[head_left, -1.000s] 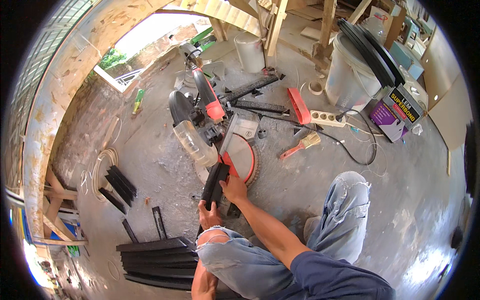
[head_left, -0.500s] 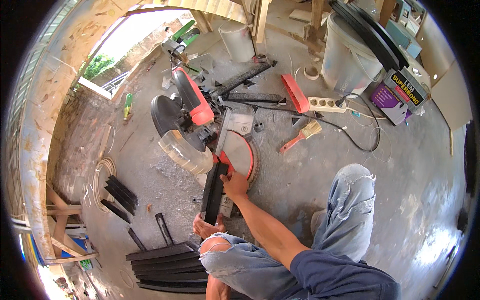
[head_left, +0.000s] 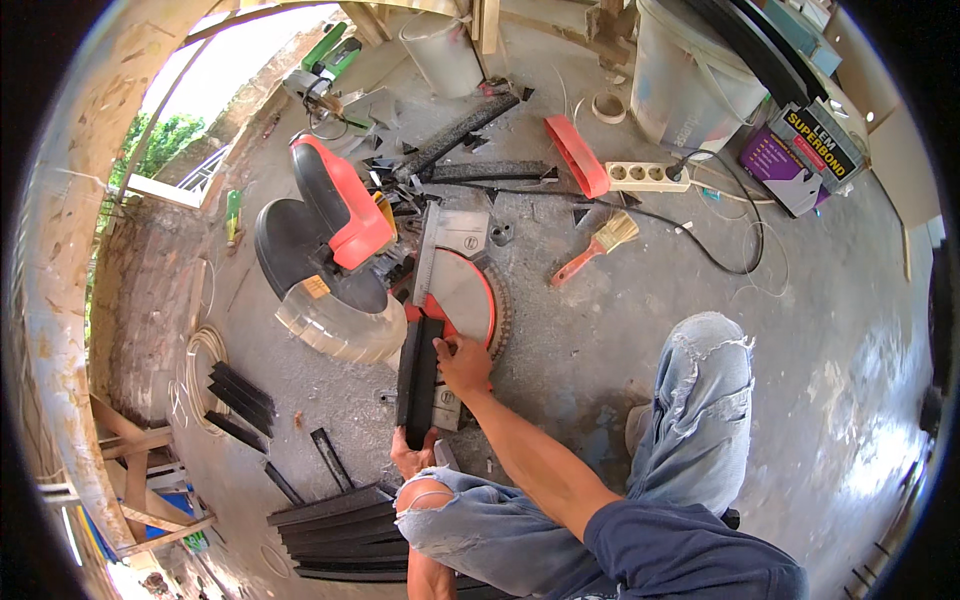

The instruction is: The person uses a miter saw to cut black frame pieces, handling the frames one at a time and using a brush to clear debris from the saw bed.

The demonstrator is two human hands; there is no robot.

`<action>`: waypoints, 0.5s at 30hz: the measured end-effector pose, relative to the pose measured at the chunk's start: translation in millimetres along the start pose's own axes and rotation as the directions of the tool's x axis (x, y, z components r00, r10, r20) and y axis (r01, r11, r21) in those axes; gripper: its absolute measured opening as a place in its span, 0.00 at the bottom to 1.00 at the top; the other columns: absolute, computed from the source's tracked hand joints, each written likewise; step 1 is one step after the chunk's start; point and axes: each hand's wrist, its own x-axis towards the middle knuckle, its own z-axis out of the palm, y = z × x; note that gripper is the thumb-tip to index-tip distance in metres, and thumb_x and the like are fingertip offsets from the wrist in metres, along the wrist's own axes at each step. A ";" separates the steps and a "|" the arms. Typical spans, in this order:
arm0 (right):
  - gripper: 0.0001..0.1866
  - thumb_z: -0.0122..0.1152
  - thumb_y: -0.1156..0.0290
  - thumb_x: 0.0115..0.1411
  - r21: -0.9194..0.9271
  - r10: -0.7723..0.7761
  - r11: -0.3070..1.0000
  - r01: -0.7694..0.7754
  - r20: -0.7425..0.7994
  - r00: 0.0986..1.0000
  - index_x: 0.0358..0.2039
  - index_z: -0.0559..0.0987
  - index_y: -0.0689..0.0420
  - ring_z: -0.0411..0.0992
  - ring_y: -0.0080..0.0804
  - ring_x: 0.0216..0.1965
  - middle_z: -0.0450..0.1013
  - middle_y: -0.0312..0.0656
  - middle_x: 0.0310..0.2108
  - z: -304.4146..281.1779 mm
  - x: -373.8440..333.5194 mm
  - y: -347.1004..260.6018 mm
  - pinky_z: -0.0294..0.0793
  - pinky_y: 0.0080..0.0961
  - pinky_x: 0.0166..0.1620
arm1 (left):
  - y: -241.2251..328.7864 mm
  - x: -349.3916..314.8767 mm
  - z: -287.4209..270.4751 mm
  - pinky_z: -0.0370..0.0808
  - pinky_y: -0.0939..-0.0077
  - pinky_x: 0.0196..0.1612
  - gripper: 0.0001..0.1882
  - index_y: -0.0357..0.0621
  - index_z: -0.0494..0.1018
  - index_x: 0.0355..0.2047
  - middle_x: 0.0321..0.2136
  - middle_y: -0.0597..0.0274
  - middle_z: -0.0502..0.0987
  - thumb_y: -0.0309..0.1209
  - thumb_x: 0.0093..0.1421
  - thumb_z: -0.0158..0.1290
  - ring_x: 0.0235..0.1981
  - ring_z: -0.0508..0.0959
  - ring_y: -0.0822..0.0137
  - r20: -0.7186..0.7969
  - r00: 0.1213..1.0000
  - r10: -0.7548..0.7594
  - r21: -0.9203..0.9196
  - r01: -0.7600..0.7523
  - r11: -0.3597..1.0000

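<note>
A black moulding strip (head_left: pixel 420 385) lies lengthwise along the fence of a red and black mitre saw (head_left: pixel 345 210), over the saw's near base. My left hand (head_left: pixel 414 455) is closed round the near end of the strip. On its right edge, close to the red part of the turntable (head_left: pixel 470 295), my right hand (head_left: pixel 464 368) grips the strip with bent fingers. The saw head stands raised to the left of the base, its clear blade guard (head_left: pixel 340 325) just beside the strip's far end.
Several black strips (head_left: pixel 335 530) lie stacked by my left knee, shorter ones (head_left: pixel 240 395) beside a cable coil (head_left: pixel 207 350). Offcuts (head_left: pixel 460 135) litter the floor beyond the saw. A paintbrush (head_left: pixel 597 246), power strip (head_left: pixel 645 177), bucket (head_left: pixel 690 85) and purple box (head_left: pixel 795 160) are at right.
The saw head has risen and shifted left relative to its base. Both hands keep their hold on the strip. The whole view has shifted slightly.
</note>
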 end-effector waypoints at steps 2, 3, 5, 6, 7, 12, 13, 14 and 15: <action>0.19 0.55 0.52 0.61 0.057 0.083 0.995 -0.085 0.029 0.996 0.29 0.82 0.55 0.76 0.44 0.25 0.76 0.42 0.18 -2.3 1.3 -0.8 0.73 0.40 0.33 | 7.1 0.2 0.0 0.75 0.65 0.36 0.24 0.37 0.73 0.42 0.31 0.46 0.80 0.38 0.50 0.66 0.32 0.80 0.52 0.020 0.999 -0.029 0.014 0.029 0.999; 0.19 0.55 0.52 0.61 0.057 0.088 0.994 -0.090 0.029 0.996 0.29 0.82 0.55 0.76 0.44 0.25 0.76 0.42 0.18 -2.0 2.0 -0.4 0.73 0.40 0.33 | 11.4 1.3 -0.8 0.75 0.65 0.36 0.24 0.37 0.73 0.42 0.31 0.46 0.80 0.38 0.50 0.66 0.32 0.80 0.52 0.024 0.999 -0.031 0.017 0.030 0.999; 0.19 0.55 0.52 0.61 0.077 0.071 0.995 -0.071 0.001 0.997 0.29 0.82 0.54 0.76 0.44 0.24 0.76 0.42 0.18 -2.1 3.3 1.0 0.73 0.40 0.33 | 19.3 3.8 -1.5 0.74 0.59 0.35 0.26 0.33 0.73 0.38 0.29 0.42 0.78 0.37 0.44 0.69 0.31 0.79 0.45 0.009 0.999 -0.046 0.101 0.045 0.994; 0.19 0.55 0.52 0.61 0.077 0.077 0.994 -0.077 0.004 0.997 0.29 0.82 0.54 0.76 0.44 0.24 0.76 0.42 0.18 -2.7 2.7 -1.0 0.73 0.40 0.33 | 19.9 4.0 -2.7 0.74 0.59 0.35 0.26 0.33 0.73 0.38 0.29 0.42 0.78 0.37 0.44 0.69 0.31 0.79 0.45 0.012 0.999 -0.049 0.105 0.047 0.993; 0.19 0.55 0.51 0.61 0.065 0.072 0.995 -0.072 0.001 0.997 0.29 0.82 0.54 0.76 0.44 0.25 0.76 0.43 0.18 -3.9 1.9 -2.7 0.73 0.40 0.32 | 20.5 4.5 -3.5 0.74 0.59 0.34 0.26 0.33 0.74 0.38 0.29 0.42 0.78 0.37 0.43 0.69 0.31 0.79 0.45 0.007 0.999 -0.053 0.099 0.052 0.994; 0.21 0.56 0.49 0.59 0.026 0.059 0.998 -0.058 -0.026 0.998 0.31 0.83 0.54 0.76 0.46 0.26 0.76 0.44 0.18 -0.5 2.0 1.7 0.73 0.40 0.32 | 12.2 5.9 -2.6 0.74 0.59 0.33 0.25 0.34 0.73 0.36 0.27 0.42 0.78 0.37 0.43 0.70 0.29 0.79 0.45 -0.003 0.999 -0.034 -0.003 0.034 0.999; 0.21 0.57 0.48 0.59 0.011 0.046 0.999 -0.046 -0.021 0.999 0.32 0.83 0.54 0.76 0.47 0.26 0.76 0.45 0.19 1.2 0.6 2.3 0.73 0.41 0.32 | 9.4 4.5 -5.4 0.75 0.62 0.34 0.25 0.36 0.74 0.39 0.28 0.46 0.79 0.36 0.44 0.70 0.31 0.80 0.50 0.017 0.999 -0.035 0.026 0.034 0.999; 0.22 0.57 0.47 0.58 -0.005 0.034 0.999 -0.034 -0.016 0.999 0.33 0.84 0.54 0.76 0.48 0.26 0.76 0.46 0.20 2.8 -0.3 2.9 0.73 0.41 0.32 | 6.9 5.0 -6.3 0.76 0.65 0.36 0.24 0.39 0.74 0.41 0.29 0.50 0.80 0.35 0.45 0.69 0.32 0.81 0.55 0.037 0.999 -0.036 0.055 0.034 0.998; 0.22 0.57 0.47 0.58 -0.006 0.038 0.999 -0.038 -0.022 0.999 0.33 0.84 0.54 0.76 0.48 0.26 0.76 0.46 0.20 1.3 0.5 3.5 0.73 0.41 0.32 | 13.6 6.5 -5.9 0.76 0.65 0.36 0.24 0.39 0.74 0.41 0.29 0.50 0.80 0.35 0.45 0.69 0.32 0.81 0.55 0.044 0.998 -0.033 0.055 0.031 0.998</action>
